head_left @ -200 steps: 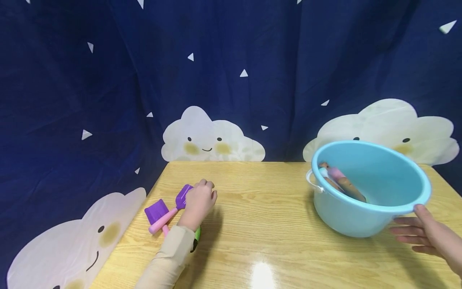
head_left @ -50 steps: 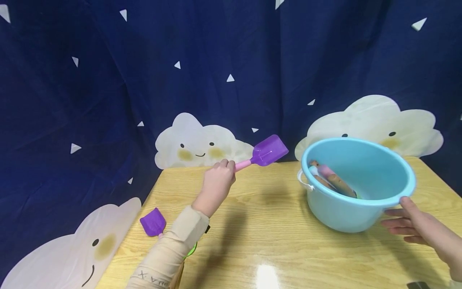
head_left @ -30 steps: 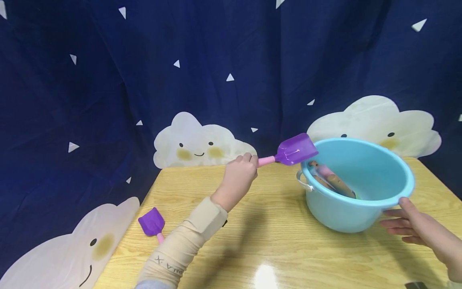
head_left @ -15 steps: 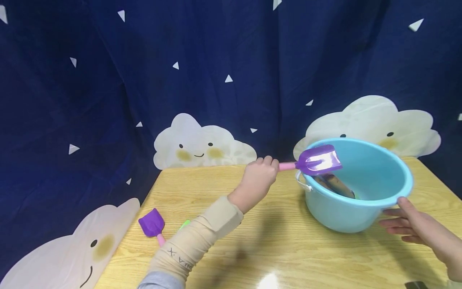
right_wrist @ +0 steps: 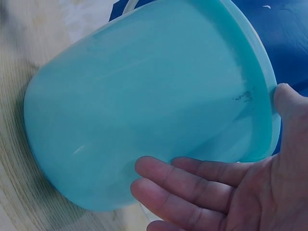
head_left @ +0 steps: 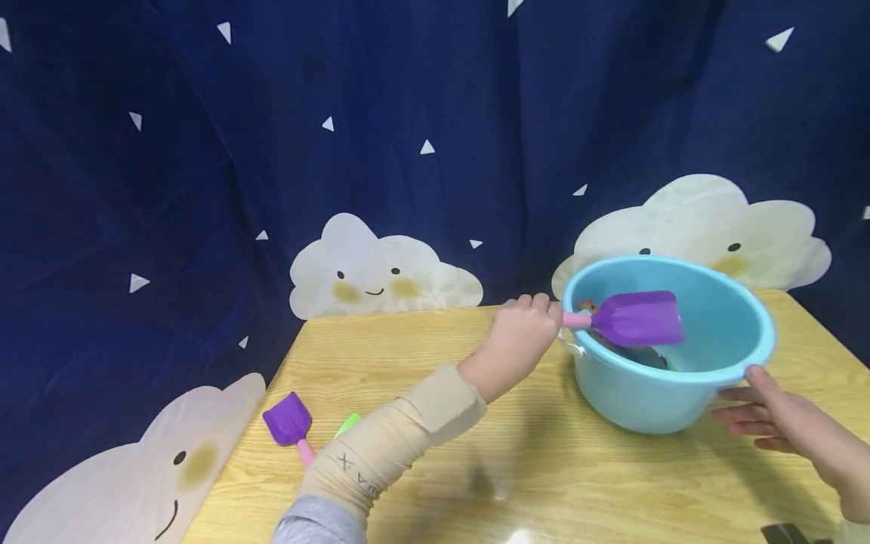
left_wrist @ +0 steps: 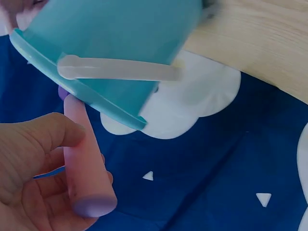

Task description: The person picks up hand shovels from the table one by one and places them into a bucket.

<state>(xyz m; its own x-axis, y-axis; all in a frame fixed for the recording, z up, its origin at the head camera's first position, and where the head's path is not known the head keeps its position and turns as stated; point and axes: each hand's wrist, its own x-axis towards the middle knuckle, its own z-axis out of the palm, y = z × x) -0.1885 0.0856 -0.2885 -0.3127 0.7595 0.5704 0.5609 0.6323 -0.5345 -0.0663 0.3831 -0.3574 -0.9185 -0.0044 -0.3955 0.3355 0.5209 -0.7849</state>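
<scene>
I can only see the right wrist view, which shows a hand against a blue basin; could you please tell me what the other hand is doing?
Observer: The left hand grips the pink handle of a purple shovel, whose blade is over the basin's opening.
Operator: Thank you. Is anything already inside the basin?
Observer: Yes, a few toys lie at the bottom, mostly hidden under the blade, so I cannot name them.
Operator: Is anything left on the table?
Observer: A second purple shovel lies near the table's left edge, with something green beside it, partly behind the sleeve.
</scene>
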